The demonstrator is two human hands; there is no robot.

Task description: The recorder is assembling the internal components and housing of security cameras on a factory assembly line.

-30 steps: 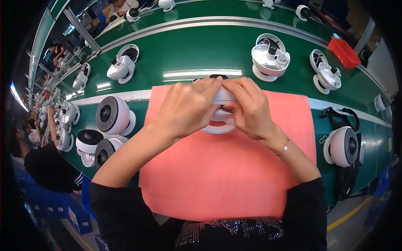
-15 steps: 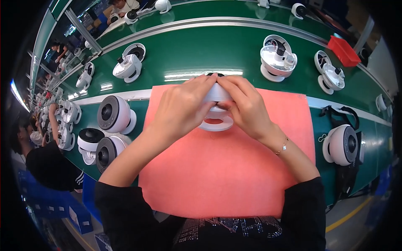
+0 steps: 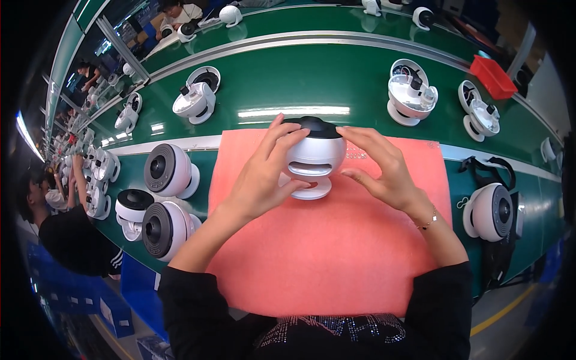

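On the pink mat (image 3: 336, 258) in front of me stands a round white appliance (image 3: 317, 155) with a black cap on top, a slot in its lower body and a ring-shaped foot. My left hand (image 3: 264, 171) curves around its left side, fingers up at the cap and thumb low near the foot. At the right, my right hand (image 3: 384, 171) has its fingers stretched out. Its fingertips meet the edge of the cap, while the thumb stands away from the body.
Two finished-looking units with dark ribbed faces (image 3: 161, 169) and a black-topped unit (image 3: 133, 207) stand left. Another unit (image 3: 491, 210) and a black strap (image 3: 489, 171) lie right. Opened units (image 3: 413, 90) sit on the green belt (image 3: 282, 78), before a red bin (image 3: 494, 76). A co-worker (image 3: 66, 237) is at far left.
My hands have come apart from their closed hold at the top, the right one opening, so the black cap and slot now show. Opened units on the belt have shifted right.
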